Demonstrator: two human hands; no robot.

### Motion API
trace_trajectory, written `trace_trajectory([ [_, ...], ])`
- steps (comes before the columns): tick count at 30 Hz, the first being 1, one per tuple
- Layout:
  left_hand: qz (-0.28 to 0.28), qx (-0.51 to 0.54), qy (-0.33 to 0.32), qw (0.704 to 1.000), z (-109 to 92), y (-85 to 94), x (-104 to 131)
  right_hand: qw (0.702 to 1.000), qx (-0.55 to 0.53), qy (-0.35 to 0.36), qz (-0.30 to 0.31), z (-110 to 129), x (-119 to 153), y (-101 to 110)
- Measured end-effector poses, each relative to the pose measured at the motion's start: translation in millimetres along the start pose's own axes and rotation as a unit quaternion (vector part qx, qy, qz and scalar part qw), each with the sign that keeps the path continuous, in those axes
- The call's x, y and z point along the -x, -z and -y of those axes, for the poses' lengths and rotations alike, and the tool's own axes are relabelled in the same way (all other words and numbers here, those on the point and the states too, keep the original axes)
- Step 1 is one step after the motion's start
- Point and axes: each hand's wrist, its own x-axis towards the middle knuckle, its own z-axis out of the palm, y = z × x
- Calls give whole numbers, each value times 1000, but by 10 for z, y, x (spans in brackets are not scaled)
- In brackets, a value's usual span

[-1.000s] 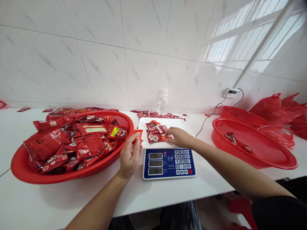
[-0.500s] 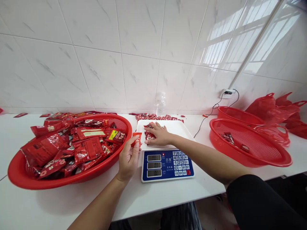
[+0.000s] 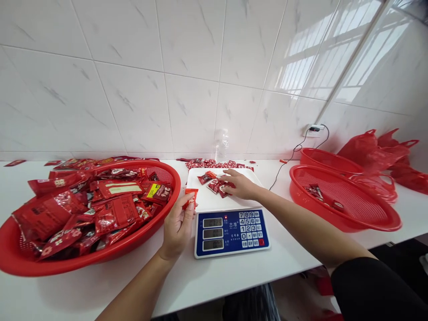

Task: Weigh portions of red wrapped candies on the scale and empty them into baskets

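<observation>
My left hand point(image 3: 179, 225) pinches a small orange-red packet point(image 3: 191, 198) just left of the scale's white tray point(image 3: 214, 203). Over the right part of the tray, my right hand point(image 3: 240, 185) has its fingertips on dark red packets, partly covering them; whether it grips one is hidden. Several small red packets point(image 3: 213, 184) lie loose on the tray beside those fingers. The blue scale panel point(image 3: 233, 232) with keys and three displays faces me.
A large red basket point(image 3: 133, 244) heaped with red packets stands at left. At right is another red basket point(image 3: 364, 209) with a few packets, near red bags point(image 3: 361, 149). More packets point(image 3: 214, 164) and a clear bottle point(image 3: 221, 147) stand behind the scale. A cord point(image 3: 279, 167) runs to the wall.
My right hand has moved right across the tray, uncovering packets that now lie more spread out. The left hand still holds its packet. The view has shifted slightly.
</observation>
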Motion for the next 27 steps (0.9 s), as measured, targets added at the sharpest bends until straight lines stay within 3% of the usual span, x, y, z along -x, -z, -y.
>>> trace_trajectory([
  [7, -8, 38, 15, 999, 30, -45, -23, 993, -46, -78, -81, -184, 268, 46],
  [12, -2, 67, 19, 998, 46, -70, -53, 989, -41, -104, -96, -297, 437, 112],
  [16, -22, 66, 7, 998, 37, -75, -53, 989, -51, -97, -99, -254, 485, 132],
  [22, -30, 19, 9, 999, 38, -42, -29, 993, -71, -57, -79, -11, 321, 94],
  [27, -27, 24, 18, 999, 40, -30, -31, 995, -56, -86, 6, 191, 93, -2],
])
